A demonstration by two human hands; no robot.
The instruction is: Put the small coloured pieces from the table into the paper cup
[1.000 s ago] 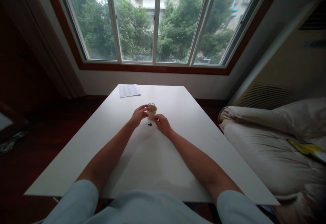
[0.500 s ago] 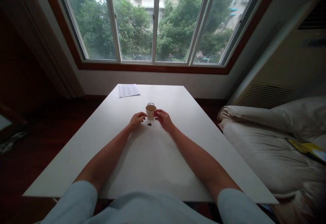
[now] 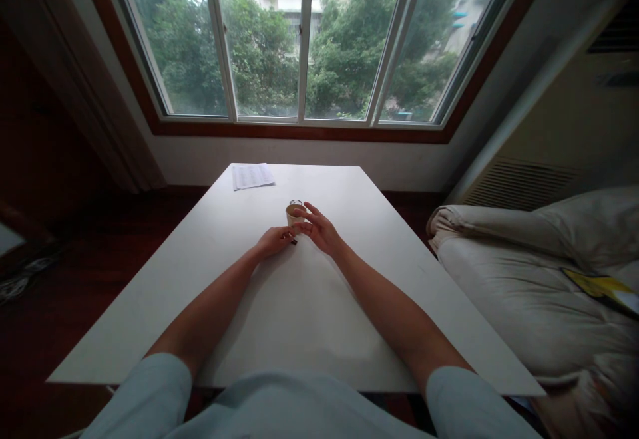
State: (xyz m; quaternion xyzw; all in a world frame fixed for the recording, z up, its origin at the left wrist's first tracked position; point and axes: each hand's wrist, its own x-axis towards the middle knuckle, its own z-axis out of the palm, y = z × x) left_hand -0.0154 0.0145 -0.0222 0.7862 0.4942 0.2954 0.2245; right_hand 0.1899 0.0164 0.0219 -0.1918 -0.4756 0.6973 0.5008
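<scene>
A small tan paper cup (image 3: 293,212) stands upright near the middle of the white table (image 3: 279,319). My right hand (image 3: 320,231) holds its right side with thumb and forefinger, the other fingers raised. My left hand (image 3: 273,241) lies curled on the table just left of the cup. Its fingertips pinch a small dark object (image 3: 293,241) that lies in front of the cup. A thin metal ring-like item (image 3: 296,203) shows right behind the cup; I cannot make out what it is.
A printed sheet of paper (image 3: 252,176) lies at the table's far left corner. A wide window (image 3: 304,46) runs behind the table. At the right, a bed with a pale duvet (image 3: 529,273) and a yellow item (image 3: 599,286) sits close to the table edge.
My left hand let go of the cup and dropped to the small dark object. My right hand rose from the table and took the cup's right side.
</scene>
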